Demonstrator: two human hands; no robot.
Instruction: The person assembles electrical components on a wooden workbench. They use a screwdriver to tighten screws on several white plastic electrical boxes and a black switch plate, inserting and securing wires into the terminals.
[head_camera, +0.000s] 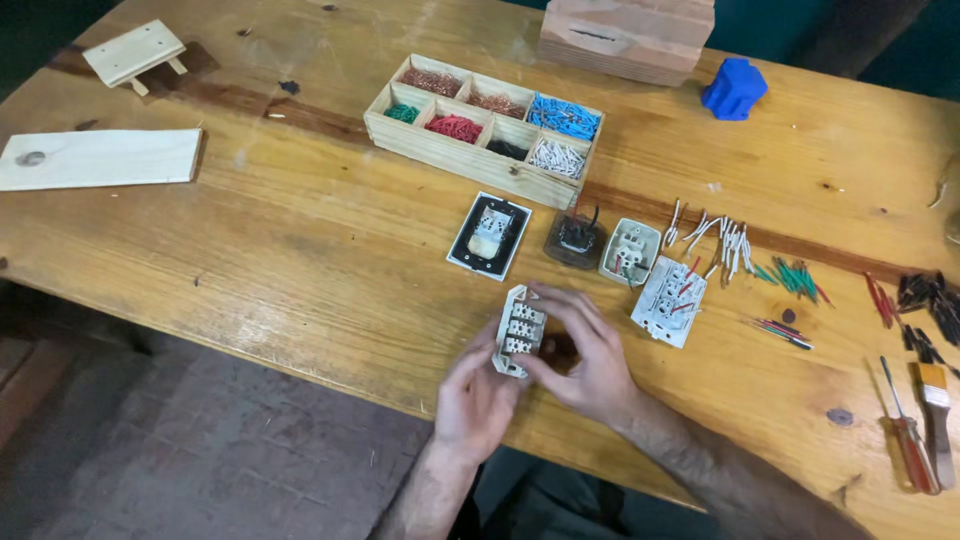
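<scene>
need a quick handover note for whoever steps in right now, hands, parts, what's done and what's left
Left hand and right hand: together they hold a white plastic switch module just above the wooden table, back side up.
Parts: black-framed switch plate, dark round module and two more white modules lie beyond the hands; the wooden compartment tray holds sorted coloured wire pieces.
Done: the far-right module already has red wires fitted.
Left: the held module shows no wires. Loose wire pieces and a red-handled screwdriver wait at right.
</scene>
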